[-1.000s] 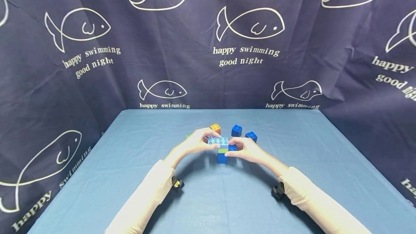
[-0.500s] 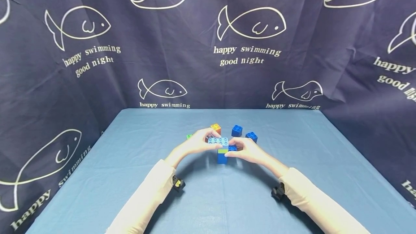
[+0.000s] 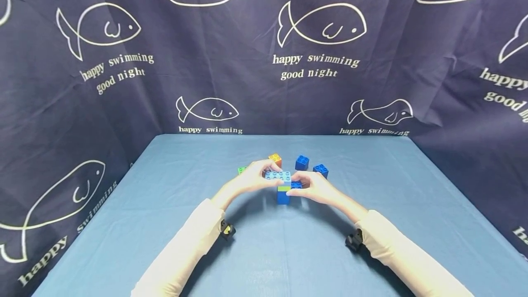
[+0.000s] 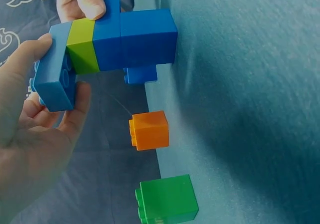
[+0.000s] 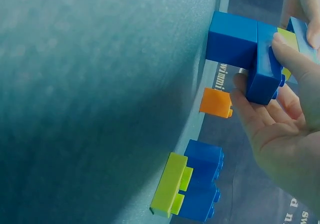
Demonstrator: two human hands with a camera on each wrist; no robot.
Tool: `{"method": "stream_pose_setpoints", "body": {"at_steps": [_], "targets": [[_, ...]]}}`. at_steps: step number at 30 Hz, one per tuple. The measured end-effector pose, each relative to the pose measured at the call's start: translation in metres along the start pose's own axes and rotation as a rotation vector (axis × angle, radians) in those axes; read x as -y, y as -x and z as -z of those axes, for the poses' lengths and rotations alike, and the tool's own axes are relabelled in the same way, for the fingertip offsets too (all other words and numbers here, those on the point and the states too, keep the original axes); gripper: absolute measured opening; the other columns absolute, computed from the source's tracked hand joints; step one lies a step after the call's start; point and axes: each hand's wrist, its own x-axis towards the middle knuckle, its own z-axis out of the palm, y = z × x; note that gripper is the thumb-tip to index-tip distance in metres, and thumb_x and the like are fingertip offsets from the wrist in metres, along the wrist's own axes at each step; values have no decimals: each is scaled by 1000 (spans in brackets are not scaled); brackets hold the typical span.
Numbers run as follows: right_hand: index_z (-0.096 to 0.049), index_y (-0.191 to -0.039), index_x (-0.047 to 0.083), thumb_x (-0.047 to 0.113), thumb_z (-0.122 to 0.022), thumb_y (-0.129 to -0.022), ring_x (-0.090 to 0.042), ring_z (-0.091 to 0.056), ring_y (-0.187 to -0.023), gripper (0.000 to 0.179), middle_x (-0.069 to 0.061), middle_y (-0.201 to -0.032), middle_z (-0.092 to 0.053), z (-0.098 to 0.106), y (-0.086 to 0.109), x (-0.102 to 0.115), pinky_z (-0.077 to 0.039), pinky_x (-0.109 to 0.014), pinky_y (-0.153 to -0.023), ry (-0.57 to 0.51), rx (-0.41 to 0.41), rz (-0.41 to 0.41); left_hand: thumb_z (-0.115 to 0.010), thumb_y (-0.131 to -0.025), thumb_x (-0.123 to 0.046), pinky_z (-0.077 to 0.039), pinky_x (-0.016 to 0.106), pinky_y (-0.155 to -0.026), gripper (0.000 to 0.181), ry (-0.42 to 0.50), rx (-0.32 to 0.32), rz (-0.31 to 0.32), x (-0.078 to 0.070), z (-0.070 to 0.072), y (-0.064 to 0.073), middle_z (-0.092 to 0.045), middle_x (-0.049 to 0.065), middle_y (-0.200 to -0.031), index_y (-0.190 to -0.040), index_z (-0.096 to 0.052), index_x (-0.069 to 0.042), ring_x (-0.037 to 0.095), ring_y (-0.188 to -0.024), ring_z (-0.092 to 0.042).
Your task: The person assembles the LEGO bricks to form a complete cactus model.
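Observation:
A small tower of toy building bricks stands on the table between both hands. My left hand (image 3: 252,177) pinches the light blue brick (image 3: 278,177) at its top, which juts out to the left. Under that sits a lime brick (image 4: 82,46). Below comes a longer dark blue brick (image 5: 265,74) that sticks out to the right, and my right hand (image 3: 315,188) grips it between thumb and fingers. A blue brick (image 3: 283,197) forms the base. Part of the tower's upper side is covered by fingers in the head view.
Behind the tower lie an orange brick (image 3: 275,159) and two loose blue bricks (image 3: 302,163). A green brick (image 4: 169,199) shows beyond the left hand. In the right wrist view another lime brick (image 5: 169,184) lies by the blue pair. A dark fish-print curtain (image 3: 255,68) hangs behind the table.
Both hands keep their hold on the tower, and the bricks stay stacked the same way. The head view has tipped slightly downward.

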Motion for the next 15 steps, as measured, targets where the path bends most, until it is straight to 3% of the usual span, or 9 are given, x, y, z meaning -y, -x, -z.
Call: {"method": "stream_pose_setpoints", "body": {"at_steps": [15], "targets": [[-65, -110, 6, 25, -73, -81, -27, -64, -101, 35, -13, -109, -68, 1, 1, 1, -52, -42, -86, -6, 25, 1, -76, -78, -29, -47, 23, -68, 30, 70, -5, 26, 5, 0, 2, -67, -2, -96, -104, -67, -16, 11, -83, -56]]}}
